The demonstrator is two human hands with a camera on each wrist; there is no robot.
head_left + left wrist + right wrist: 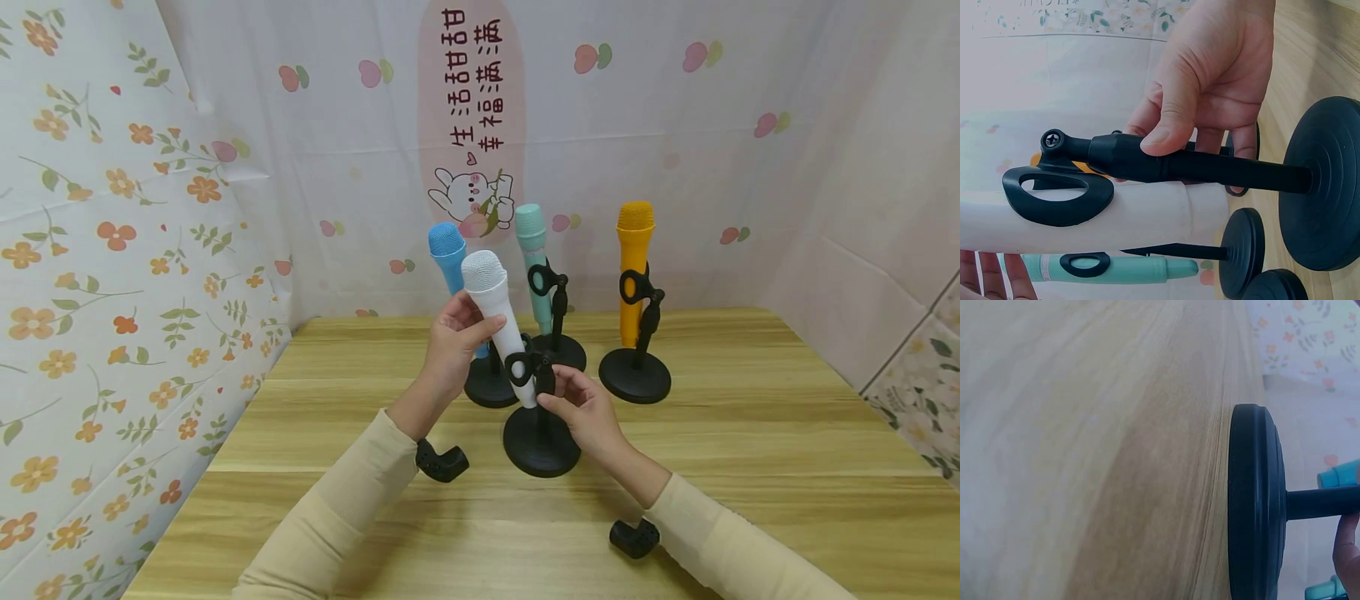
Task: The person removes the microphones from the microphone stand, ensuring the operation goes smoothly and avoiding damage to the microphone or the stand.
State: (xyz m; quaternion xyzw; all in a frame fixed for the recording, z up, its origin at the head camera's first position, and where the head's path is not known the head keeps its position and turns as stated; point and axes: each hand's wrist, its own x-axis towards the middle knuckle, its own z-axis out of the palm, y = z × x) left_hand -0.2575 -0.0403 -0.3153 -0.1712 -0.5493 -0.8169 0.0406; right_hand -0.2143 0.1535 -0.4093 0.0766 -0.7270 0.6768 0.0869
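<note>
In the head view, a white microphone tilts in the clip of a black tabletop stand near the table's middle. My left hand holds the microphone's upper handle, thumb in front and fingers behind. Lower down, my right hand grips the stand's post just under the clip. The left wrist view shows the right hand's thumb lying along the black post, while the oval clip surrounds the white handle. Only the stand's round base and a fingertip show clearly in the right wrist view.
Behind stand a blue microphone, a mint-green microphone and an orange microphone, each on a black stand. A printed cloth hangs at the back of the wooden table. Black wrist devices hang by the sleeves.
</note>
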